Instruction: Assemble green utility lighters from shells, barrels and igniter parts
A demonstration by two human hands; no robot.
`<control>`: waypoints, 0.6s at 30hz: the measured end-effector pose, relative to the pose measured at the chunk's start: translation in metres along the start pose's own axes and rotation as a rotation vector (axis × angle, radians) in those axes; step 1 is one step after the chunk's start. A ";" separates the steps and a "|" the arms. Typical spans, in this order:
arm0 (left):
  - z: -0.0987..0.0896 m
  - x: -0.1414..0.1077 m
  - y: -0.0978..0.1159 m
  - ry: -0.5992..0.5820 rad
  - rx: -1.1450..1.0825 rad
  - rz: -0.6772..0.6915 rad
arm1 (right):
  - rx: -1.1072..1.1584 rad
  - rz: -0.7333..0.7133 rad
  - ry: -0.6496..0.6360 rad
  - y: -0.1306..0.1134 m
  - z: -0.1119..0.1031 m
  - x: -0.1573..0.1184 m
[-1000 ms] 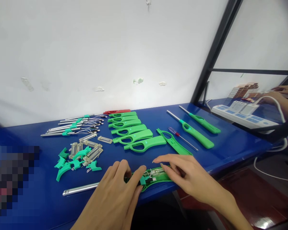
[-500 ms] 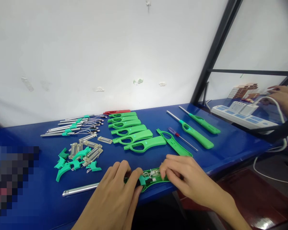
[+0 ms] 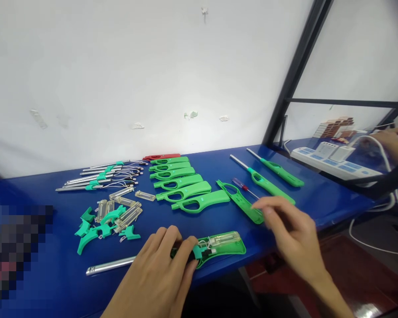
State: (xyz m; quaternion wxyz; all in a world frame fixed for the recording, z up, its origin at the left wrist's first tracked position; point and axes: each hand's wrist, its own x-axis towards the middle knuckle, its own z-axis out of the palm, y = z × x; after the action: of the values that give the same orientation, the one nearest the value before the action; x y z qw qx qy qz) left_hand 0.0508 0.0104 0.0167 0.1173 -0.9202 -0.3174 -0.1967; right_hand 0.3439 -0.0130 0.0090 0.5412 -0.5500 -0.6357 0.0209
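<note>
My left hand [image 3: 159, 265] is closed around the front part of an opened green gas lighter half [image 3: 240, 249], pressing it down near the table edge. Inside the shell lie a clear fuel tank [image 3: 223, 239], white wires and a teal trigger [image 3: 197, 251]. Its metal tube [image 3: 111, 266] sticks out to the left past my hand. My right hand [image 3: 293, 234] has thumb and forefinger at the end of an empty green shell half [image 3: 240, 205], apparently pinching its edge. Just behind them lies a screwdriver [image 3: 240, 183] with a purple handle.
Several green shells [image 3: 202, 201] and a red one [image 3: 162, 157] are lined up behind. To the left lie metal tubes with wires [image 3: 79, 182], clear tanks [image 3: 129, 216] and teal triggers [image 3: 86, 240]. Two whole lighters [image 3: 278, 170] lie right, before a power strip [image 3: 338, 163]. Another person's hand [image 3: 389, 141] shows far right.
My right hand has left the tail of the opened lighter half and moved right and back to the empty shell half, whose end has shifted slightly toward me. My left hand stays put.
</note>
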 end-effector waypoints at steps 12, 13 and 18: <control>0.000 -0.003 -0.005 0.030 0.026 0.007 | -0.390 -0.013 -0.138 0.020 -0.012 -0.007; 0.000 -0.003 -0.005 0.036 0.026 0.011 | -0.407 -0.022 -0.158 0.021 -0.010 -0.008; -0.005 -0.003 -0.006 0.123 -0.043 -0.011 | -0.528 -0.064 -0.144 0.029 -0.008 -0.009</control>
State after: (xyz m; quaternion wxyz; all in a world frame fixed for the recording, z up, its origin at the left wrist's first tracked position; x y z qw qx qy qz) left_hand 0.0438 0.0120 0.0205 0.1158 -0.9069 -0.3106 -0.2601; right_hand 0.3672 -0.0123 -0.0113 0.3332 -0.6488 -0.6729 -0.1235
